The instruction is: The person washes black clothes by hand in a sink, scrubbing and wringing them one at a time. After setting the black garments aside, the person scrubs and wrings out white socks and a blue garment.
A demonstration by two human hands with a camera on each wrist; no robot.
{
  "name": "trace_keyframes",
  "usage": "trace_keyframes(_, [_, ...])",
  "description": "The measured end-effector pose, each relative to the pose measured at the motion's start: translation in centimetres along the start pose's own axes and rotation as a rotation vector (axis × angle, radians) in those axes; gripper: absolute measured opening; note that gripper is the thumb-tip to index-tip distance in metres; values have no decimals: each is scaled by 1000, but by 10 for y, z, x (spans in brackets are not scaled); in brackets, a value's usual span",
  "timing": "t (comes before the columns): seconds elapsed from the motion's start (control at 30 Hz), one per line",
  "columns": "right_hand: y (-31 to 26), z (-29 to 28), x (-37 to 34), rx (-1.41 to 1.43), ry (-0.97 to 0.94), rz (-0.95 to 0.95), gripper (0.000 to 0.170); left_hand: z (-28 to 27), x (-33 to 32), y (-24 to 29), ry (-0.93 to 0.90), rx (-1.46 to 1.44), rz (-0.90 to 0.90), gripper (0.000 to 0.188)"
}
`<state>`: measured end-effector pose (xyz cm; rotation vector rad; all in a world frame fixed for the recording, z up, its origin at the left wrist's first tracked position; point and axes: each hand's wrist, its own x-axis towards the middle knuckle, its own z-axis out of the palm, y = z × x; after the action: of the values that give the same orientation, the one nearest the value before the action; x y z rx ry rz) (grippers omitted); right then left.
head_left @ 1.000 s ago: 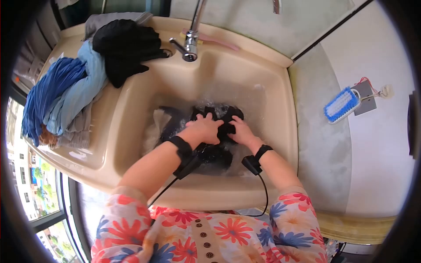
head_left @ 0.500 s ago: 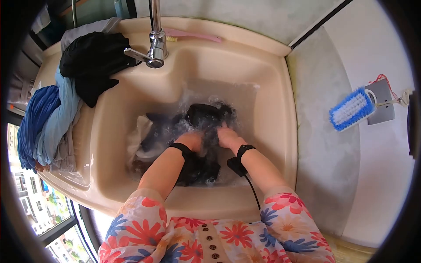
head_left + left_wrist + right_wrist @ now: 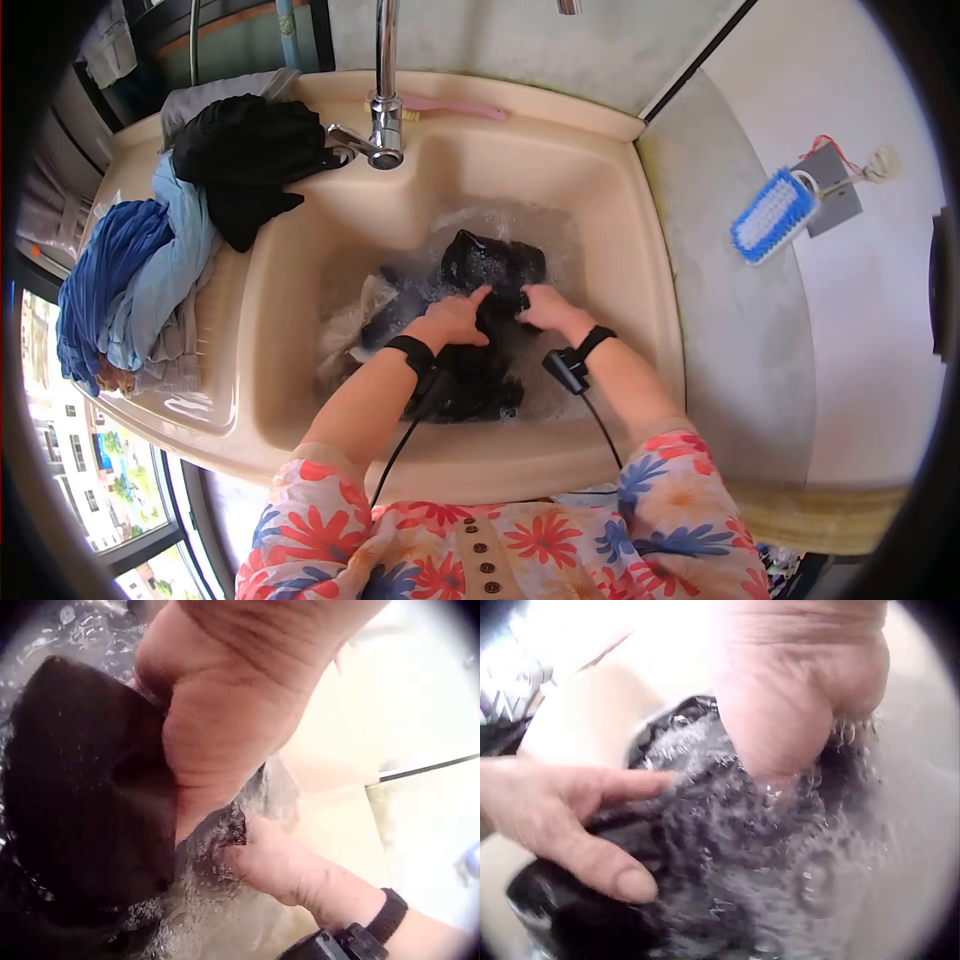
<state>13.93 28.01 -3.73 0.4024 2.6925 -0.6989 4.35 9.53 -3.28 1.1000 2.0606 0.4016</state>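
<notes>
In the head view, a wet black garment (image 3: pixel 490 262) lies bunched in the sudsy water of a beige sink, partly under the surface. My left hand (image 3: pixel 452 320) rests on its left part. In the right wrist view that left hand (image 3: pixel 562 810) shows a straight index finger and a spread thumb against the cloth. Opposite it, my right hand (image 3: pixel 550 308) grips the garment's right side with curled fingers. The left wrist view shows dark cloth bunched at the right hand (image 3: pixel 274 859); its fingertips are hidden in water.
Light cloth (image 3: pixel 345 322) floats at the basin's left. Blue clothes (image 3: pixel 110 270) and a black cloth (image 3: pixel 240 150) lie piled on the left ledge. A faucet (image 3: pixel 385 130) rises at the back beside a pink brush (image 3: pixel 455 107). A blue-white brush (image 3: pixel 775 217) hangs at right.
Both hands dipped into the water around the garment half a second ago and have since risen partly out. The black cloth bulges up higher behind them now. The head view has shifted too.
</notes>
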Motion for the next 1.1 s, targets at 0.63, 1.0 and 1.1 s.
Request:
trace_keyframes(0.63, [-200,-337,-165,1044,615,-492,27,-63,-20,22,553,-388,580,131])
trace_keyframes(1.0, [-125,-314,-98,1058,744,-103,18,-40,-74,29,-562,-1106,317,58])
trace_keyframes(1.1, [-69,-257,-71,1147,633,-26,22,-35,-92,-4,-490,-1031,416,45])
